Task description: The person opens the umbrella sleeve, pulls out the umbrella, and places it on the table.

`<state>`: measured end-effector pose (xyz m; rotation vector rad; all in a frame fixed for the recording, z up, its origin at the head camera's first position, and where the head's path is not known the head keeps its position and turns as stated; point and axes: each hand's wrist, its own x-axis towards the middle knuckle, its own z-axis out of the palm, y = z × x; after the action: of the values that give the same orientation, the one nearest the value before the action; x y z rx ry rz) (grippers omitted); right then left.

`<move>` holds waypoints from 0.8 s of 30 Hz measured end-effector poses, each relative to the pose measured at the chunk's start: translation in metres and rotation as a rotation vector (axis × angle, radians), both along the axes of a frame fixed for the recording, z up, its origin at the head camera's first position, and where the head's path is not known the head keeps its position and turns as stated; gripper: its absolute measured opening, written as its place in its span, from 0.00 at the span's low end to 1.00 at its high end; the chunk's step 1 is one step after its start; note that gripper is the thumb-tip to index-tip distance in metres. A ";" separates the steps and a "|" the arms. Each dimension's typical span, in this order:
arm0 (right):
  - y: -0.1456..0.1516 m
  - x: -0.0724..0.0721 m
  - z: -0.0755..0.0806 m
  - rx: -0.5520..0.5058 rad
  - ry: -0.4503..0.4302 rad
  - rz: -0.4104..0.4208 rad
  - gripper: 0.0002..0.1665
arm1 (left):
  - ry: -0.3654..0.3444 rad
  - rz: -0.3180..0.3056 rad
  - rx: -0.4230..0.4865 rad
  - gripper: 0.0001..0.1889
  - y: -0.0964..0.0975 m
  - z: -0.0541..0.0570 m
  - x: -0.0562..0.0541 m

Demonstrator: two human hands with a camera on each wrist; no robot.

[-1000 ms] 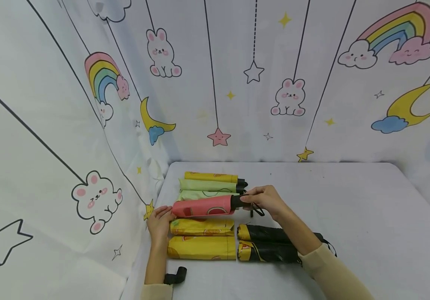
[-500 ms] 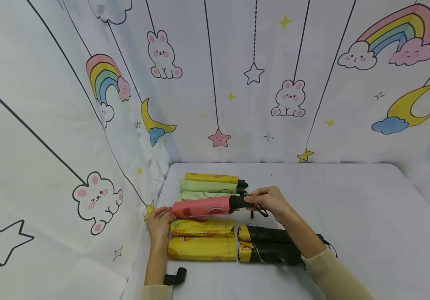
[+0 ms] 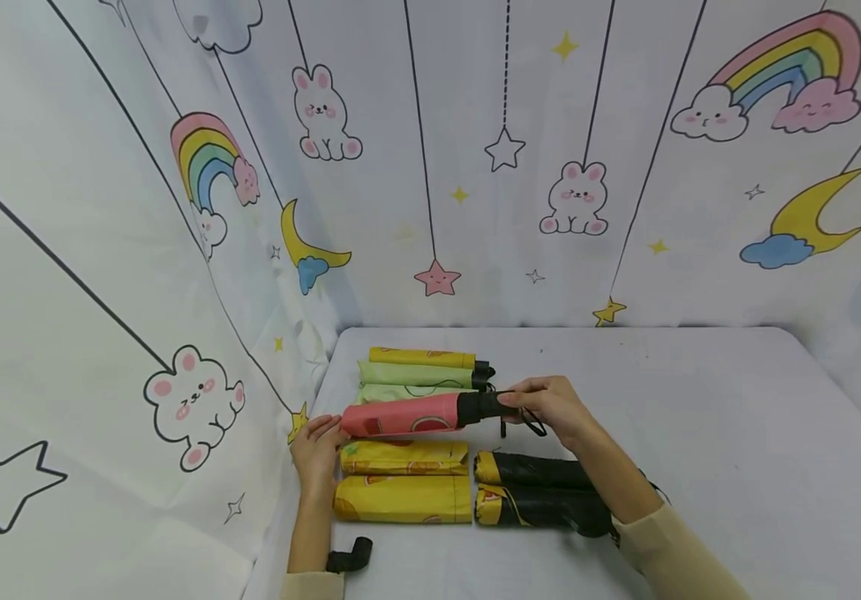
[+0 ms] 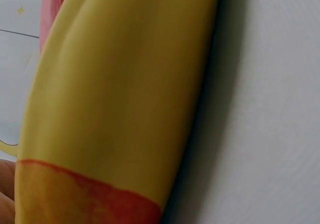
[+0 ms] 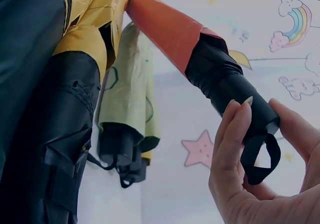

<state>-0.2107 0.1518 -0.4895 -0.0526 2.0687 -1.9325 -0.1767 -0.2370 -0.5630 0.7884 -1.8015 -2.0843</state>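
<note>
Across the lower middle of the head view lie two yellow fruit-print sleeves (image 3: pixel 402 500), with two black-and-yellow folded umbrellas (image 3: pixel 543 506) just to their right. Beyond them, at lower centre, the pink umbrella (image 3: pixel 403 416) shows a smooth cover printed with watermelon slices, a black handle and a dangling loop. Its long axis runs nearly level, rising slightly rightward, handle pointing right. The left hand (image 3: pixel 316 442), fingers bent, pinches the cover's left end; the right hand (image 3: pixel 556 408) pinches the handle's tip between thumb and fingers. Farther back lie pale green umbrellas (image 3: pixel 418 375) and a yellow umbrella (image 3: pixel 422 357).

Two hands (image 3: pixel 315 450) (image 3: pixel 556 410), eight rolled bundles (image 3: pixel 403 417)
</note>
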 end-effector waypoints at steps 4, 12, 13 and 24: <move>0.003 0.002 0.000 -0.004 -0.007 -0.010 0.22 | -0.007 0.001 -0.005 0.25 0.000 0.000 0.000; 0.009 0.006 0.001 -0.013 0.000 -0.025 0.24 | -0.009 0.006 -0.021 0.24 -0.001 0.000 0.000; 0.009 0.006 0.002 -0.020 0.000 -0.024 0.24 | -0.009 0.009 -0.021 0.24 -0.001 0.000 0.000; 0.017 0.011 0.004 -0.038 0.003 -0.019 0.24 | -0.001 -0.001 -0.001 0.26 -0.002 0.000 0.000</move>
<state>-0.1999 0.1687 -0.4857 -0.0441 2.0421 -1.9839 -0.1768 -0.2390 -0.5632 0.7878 -1.8039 -2.0837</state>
